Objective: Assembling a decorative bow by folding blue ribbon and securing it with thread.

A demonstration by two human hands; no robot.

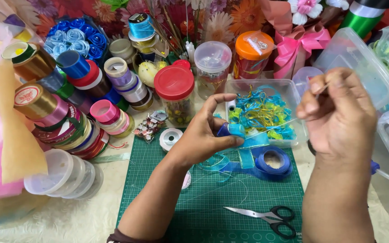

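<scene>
My left hand point(205, 135) pinches a small folded blue ribbon piece point(230, 130) between thumb and fingers above the green cutting mat point(194, 202). My right hand point(336, 110) is raised to the right, its fingers closed on a thin clear thread point(275, 126) that runs taut down to the ribbon piece. A roll of blue ribbon point(273, 161) lies on the mat just below the hands, with loose ribbon trailing left. Black-handled scissors point(266, 217) lie shut near the mat's front edge.
A clear tub point(293, 92) of blue and yellow ribbon scraps sits behind the hands. Several ribbon spools point(73, 112) crowd the left side, with a stack of clear lids point(64, 173). Jars with a red lid point(175, 94), clear lid point(212, 67) and orange lid point(253, 56) stand behind.
</scene>
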